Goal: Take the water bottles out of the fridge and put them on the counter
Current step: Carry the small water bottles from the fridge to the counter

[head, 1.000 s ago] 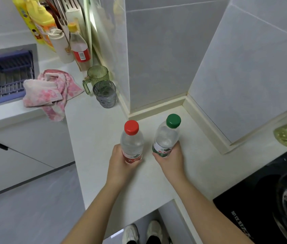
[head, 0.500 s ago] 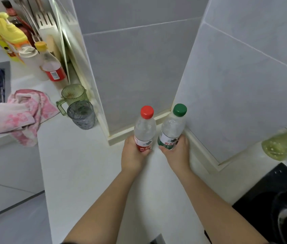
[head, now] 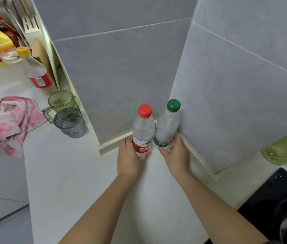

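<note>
Pink towel (head: pixel 7 124): lying bunched at the counter's (head: pixel 65 173) far left edge.
Green mug (head: pixel 60 103) and grey tumbler (head: pixel 70 123): standing touching each other against the left wall of the counter.
Left hand (head: pixel 130 159): wrapping curled fingers and thumb round the lower, red-labelled part of the red-capped bottle (head: pixel 143 129).
Red-capped bottle: standing upright in the back corner of the counter, just in front of the wall trim; whether its base is resting on the counter cannot be told.
Green-capped bottle (head: pixel 168 125): leaning slightly right, touching the red-capped bottle, tucked into the same back corner.
Right hand (head: pixel 176 155): curling fingers and thumb round the bottom of the green-capped bottle.
Black cooktop (head: pixel 271 199): sitting at the counter's near right corner, well apart from both bottles.
</note>
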The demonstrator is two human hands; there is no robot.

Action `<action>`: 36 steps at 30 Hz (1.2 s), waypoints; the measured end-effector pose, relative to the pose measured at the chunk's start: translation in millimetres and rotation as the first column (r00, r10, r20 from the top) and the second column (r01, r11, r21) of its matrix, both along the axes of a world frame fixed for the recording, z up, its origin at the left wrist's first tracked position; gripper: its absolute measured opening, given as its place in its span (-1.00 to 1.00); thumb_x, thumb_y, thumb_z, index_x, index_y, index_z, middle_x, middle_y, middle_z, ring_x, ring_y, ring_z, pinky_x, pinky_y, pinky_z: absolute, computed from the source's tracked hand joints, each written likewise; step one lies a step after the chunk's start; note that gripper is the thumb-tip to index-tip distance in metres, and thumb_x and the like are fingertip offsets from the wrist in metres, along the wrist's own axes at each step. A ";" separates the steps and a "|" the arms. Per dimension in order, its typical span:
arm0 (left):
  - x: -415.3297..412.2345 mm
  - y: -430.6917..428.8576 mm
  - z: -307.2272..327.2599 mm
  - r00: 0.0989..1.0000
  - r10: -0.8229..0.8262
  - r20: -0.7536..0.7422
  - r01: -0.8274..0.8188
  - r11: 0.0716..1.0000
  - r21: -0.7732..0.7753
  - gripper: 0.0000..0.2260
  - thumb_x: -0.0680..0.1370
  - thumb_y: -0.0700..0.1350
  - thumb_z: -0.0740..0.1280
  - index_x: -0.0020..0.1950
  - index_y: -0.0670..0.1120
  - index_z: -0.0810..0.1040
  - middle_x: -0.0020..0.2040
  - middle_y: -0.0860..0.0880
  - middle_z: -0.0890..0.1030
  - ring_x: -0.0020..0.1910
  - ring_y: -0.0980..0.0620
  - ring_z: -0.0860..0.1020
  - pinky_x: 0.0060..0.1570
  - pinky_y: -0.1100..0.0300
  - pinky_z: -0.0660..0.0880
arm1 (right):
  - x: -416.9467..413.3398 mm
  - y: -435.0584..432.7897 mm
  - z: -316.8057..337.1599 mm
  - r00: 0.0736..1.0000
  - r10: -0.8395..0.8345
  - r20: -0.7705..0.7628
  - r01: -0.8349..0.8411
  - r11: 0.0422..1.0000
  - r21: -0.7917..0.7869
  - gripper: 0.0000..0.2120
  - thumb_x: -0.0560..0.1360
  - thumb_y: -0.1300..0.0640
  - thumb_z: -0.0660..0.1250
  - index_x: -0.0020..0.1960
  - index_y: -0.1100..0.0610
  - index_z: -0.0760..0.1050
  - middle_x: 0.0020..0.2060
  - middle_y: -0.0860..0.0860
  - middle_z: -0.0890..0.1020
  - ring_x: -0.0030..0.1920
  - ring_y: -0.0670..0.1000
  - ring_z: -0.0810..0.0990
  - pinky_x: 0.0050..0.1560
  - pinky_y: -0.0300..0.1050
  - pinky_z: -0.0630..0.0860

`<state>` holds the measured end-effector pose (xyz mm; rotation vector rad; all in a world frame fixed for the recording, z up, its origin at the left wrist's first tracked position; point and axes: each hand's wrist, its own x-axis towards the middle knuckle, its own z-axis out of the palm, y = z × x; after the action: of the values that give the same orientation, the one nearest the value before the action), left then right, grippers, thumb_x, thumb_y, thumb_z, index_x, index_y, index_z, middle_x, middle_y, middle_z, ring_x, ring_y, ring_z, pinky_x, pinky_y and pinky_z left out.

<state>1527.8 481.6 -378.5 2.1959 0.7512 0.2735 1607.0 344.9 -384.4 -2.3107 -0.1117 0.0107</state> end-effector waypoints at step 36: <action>40.5 1.4 19.2 0.938 -0.039 -0.344 0.070 0.994 0.078 -0.46 0.45 0.21 0.43 0.25 -0.13 0.44 0.11 -0.09 0.61 0.08 -0.13 0.58 -0.08 0.09 0.49 | 31.8 16.9 -16.3 1.000 0.001 -0.029 0.000 1.000 0.013 -0.66 0.42 0.11 0.51 -0.05 0.11 0.34 -0.24 0.00 0.67 -0.23 0.15 0.66 -0.19 0.09 0.58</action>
<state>1568.3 483.0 -359.3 2.3773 0.8771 -0.1113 1638.8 361.8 -400.7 -2.2967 -0.0974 0.0436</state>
